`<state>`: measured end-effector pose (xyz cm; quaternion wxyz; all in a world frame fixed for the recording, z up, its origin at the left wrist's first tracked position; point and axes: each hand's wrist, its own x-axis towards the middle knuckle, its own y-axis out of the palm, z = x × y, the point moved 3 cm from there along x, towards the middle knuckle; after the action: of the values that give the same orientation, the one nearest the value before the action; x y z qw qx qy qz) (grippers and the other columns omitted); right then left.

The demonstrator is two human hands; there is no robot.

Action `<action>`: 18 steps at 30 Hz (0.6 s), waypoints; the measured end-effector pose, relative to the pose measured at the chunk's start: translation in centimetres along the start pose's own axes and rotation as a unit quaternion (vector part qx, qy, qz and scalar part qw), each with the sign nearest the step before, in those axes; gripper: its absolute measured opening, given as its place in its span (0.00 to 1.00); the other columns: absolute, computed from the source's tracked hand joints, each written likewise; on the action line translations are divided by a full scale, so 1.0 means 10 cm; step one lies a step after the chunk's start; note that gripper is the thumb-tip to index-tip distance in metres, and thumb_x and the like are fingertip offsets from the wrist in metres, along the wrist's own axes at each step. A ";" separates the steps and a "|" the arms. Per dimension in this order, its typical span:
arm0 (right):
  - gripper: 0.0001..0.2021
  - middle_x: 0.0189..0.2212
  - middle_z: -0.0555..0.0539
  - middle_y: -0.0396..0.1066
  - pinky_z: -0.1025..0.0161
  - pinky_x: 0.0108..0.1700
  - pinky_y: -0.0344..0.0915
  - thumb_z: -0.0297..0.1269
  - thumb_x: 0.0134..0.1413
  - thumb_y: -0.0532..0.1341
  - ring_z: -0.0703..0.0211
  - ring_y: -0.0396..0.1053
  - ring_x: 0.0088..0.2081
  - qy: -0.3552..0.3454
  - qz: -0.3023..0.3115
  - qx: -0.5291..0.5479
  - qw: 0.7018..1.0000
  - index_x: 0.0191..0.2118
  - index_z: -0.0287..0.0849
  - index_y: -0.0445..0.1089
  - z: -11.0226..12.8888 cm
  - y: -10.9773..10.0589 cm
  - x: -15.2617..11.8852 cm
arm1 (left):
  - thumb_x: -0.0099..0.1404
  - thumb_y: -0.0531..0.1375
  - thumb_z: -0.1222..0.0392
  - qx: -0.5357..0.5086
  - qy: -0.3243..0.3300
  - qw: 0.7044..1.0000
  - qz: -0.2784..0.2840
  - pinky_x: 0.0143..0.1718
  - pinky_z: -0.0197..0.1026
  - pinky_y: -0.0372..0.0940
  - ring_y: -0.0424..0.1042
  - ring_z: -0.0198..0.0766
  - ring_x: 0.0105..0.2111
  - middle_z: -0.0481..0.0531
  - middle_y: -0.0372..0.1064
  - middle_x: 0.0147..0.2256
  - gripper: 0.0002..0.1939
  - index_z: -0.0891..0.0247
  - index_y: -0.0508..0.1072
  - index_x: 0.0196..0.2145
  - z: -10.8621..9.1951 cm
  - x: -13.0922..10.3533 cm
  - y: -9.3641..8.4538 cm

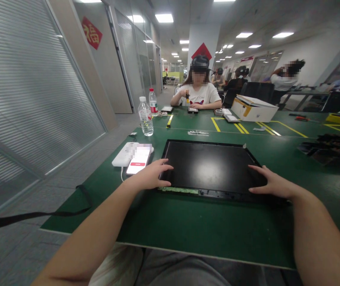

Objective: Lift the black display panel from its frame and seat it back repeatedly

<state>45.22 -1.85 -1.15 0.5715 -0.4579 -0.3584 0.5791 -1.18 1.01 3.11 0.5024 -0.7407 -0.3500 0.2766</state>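
Observation:
A flat black display panel (208,163) with a raised dark frame lies on the green table in front of me. Along its near edge runs a green circuit strip (178,190). My left hand (152,174) is at the panel's left edge, fingers and thumb spread over the rim. At the right edge, my right hand (273,182) has its fingers apart too, with the tips over the dark surface. Whether either palm presses on the frame's sides is hidden.
Left of the panel are a lit phone (138,159), a white box-like device (124,155) and a water bottle (145,117). Across the table (188,234) sits a person (199,93) holding a tool. A white carton (255,109) and stacked dark parts (331,149) stand right.

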 end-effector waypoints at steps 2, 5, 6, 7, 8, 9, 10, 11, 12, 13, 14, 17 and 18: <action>0.58 0.69 0.32 0.47 0.41 0.65 0.50 0.59 0.31 0.70 0.31 0.43 0.69 0.007 0.038 0.018 0.999 0.70 0.47 0.52 -0.01 -0.01 -0.02 | 0.60 0.66 0.50 -0.001 -0.001 1.000 -0.001 0.61 0.53 0.58 0.54 0.56 0.66 0.63 0.51 0.68 0.31 0.58 0.68 0.60 -0.01 -0.01 -0.01; 0.60 0.70 0.33 0.44 0.41 0.66 0.49 0.57 0.28 0.71 0.30 0.43 0.68 0.003 0.064 0.030 0.997 0.71 0.49 0.50 -0.03 -0.03 -0.05 | 0.60 0.66 0.50 -0.003 -0.005 1.000 -0.001 0.61 0.52 0.59 0.56 0.56 0.65 0.62 0.50 0.68 0.31 0.57 0.68 0.60 -0.01 -0.01 -0.01; 0.60 0.70 0.34 0.44 0.40 0.65 0.50 0.56 0.28 0.72 0.30 0.44 0.68 0.000 0.066 0.033 0.997 0.71 0.50 0.50 -0.03 -0.04 -0.06 | 0.60 0.66 0.50 -0.004 -0.005 1.000 -0.002 0.60 0.52 0.59 0.56 0.56 0.65 0.62 0.50 0.68 0.31 0.57 0.68 0.60 -0.01 -0.02 -0.01; 0.60 0.70 0.35 0.44 0.41 0.65 0.50 0.56 0.27 0.72 0.31 0.45 0.68 -0.002 0.067 0.036 0.997 0.71 0.51 0.50 -0.03 -0.04 -0.07 | 0.60 0.66 0.50 -0.005 -0.004 1.000 -0.003 0.60 0.51 0.59 0.57 0.56 0.65 0.62 0.50 0.68 0.31 0.57 0.68 0.60 -0.01 -0.02 -0.01; 0.60 0.70 0.35 0.43 0.41 0.66 0.50 0.55 0.27 0.72 0.31 0.46 0.68 -0.002 0.068 0.038 0.997 0.71 0.51 0.50 -0.03 -0.04 -0.07 | 0.60 0.66 0.50 -0.006 -0.003 1.000 -0.003 0.60 0.51 0.59 0.57 0.56 0.65 0.62 0.50 0.68 0.31 0.56 0.68 0.60 -0.02 -0.02 -0.02; 0.60 0.70 0.35 0.43 0.42 0.66 0.50 0.54 0.27 0.72 0.32 0.46 0.68 0.000 0.067 0.041 0.997 0.71 0.51 0.51 -0.03 -0.04 -0.08 | 0.60 0.66 0.50 -0.008 -0.004 1.000 -0.003 0.60 0.51 0.60 0.57 0.56 0.65 0.62 0.50 0.68 0.31 0.56 0.68 0.60 -0.02 -0.02 -0.02; 0.60 0.71 0.35 0.42 0.43 0.66 0.50 0.54 0.27 0.72 0.32 0.46 0.68 0.002 0.065 0.043 0.997 0.71 0.50 0.51 -0.03 -0.04 -0.08 | 0.60 0.66 0.50 -0.009 -0.004 1.000 -0.002 0.60 0.50 0.60 0.57 0.56 0.65 0.62 0.50 0.68 0.31 0.57 0.68 0.60 -0.02 -0.02 -0.02; 0.59 0.71 0.35 0.42 0.43 0.66 0.50 0.54 0.27 0.72 0.32 0.46 0.68 0.003 0.063 0.044 0.997 0.71 0.50 0.51 -0.03 -0.04 -0.08 | 0.60 0.66 0.50 -0.010 -0.005 1.000 -0.002 0.60 0.50 0.59 0.57 0.56 0.65 0.62 0.50 0.68 0.31 0.57 0.68 0.60 -0.02 -0.02 -0.02; 0.59 0.71 0.35 0.42 0.44 0.66 0.50 0.53 0.27 0.72 0.33 0.46 0.68 0.003 0.059 0.044 0.997 0.71 0.50 0.52 -0.03 -0.04 -0.08 | 0.60 0.66 0.50 -0.011 -0.005 1.000 -0.003 0.60 0.51 0.59 0.57 0.56 0.65 0.62 0.51 0.68 0.31 0.57 0.68 0.60 -0.02 -0.02 -0.02; 0.58 0.71 0.36 0.43 0.43 0.66 0.51 0.53 0.27 0.72 0.33 0.46 0.68 0.003 0.055 0.044 0.997 0.70 0.51 0.53 -0.04 -0.03 -0.07 | 0.59 0.66 0.50 -0.012 -0.003 1.000 -0.006 0.60 0.51 0.59 0.57 0.56 0.65 0.61 0.51 0.68 0.31 0.56 0.68 0.59 -0.02 -0.02 -0.02; 0.58 0.70 0.36 0.44 0.43 0.65 0.51 0.53 0.27 0.72 0.33 0.46 0.68 0.002 0.051 0.044 0.998 0.70 0.51 0.53 -0.04 -0.03 -0.07 | 0.59 0.66 0.49 -0.012 0.000 1.000 -0.010 0.60 0.51 0.59 0.57 0.56 0.65 0.61 0.51 0.68 0.31 0.56 0.68 0.59 -0.01 -0.02 -0.02; 0.56 0.70 0.36 0.45 0.42 0.65 0.52 0.53 0.28 0.72 0.32 0.46 0.68 0.004 0.047 0.042 0.998 0.69 0.51 0.55 -0.06 -0.02 -0.05 | 0.59 0.66 0.48 -0.010 0.006 1.000 -0.021 0.61 0.52 0.59 0.58 0.56 0.65 0.60 0.52 0.67 0.32 0.56 0.68 0.59 0.00 -0.01 -0.01; 0.56 0.70 0.37 0.44 0.42 0.65 0.52 0.53 0.28 0.72 0.32 0.46 0.68 0.005 0.048 0.041 0.998 0.69 0.51 0.55 -0.06 -0.02 -0.04 | 0.58 0.67 0.48 -0.009 0.007 1.000 -0.024 0.61 0.52 0.59 0.58 0.56 0.65 0.61 0.53 0.67 0.32 0.56 0.68 0.59 0.01 -0.01 -0.01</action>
<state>45.83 -2.34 -1.15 0.5626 -0.4538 -0.3092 0.6180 -1.33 0.98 3.20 0.5043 -0.7385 -0.3669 0.2563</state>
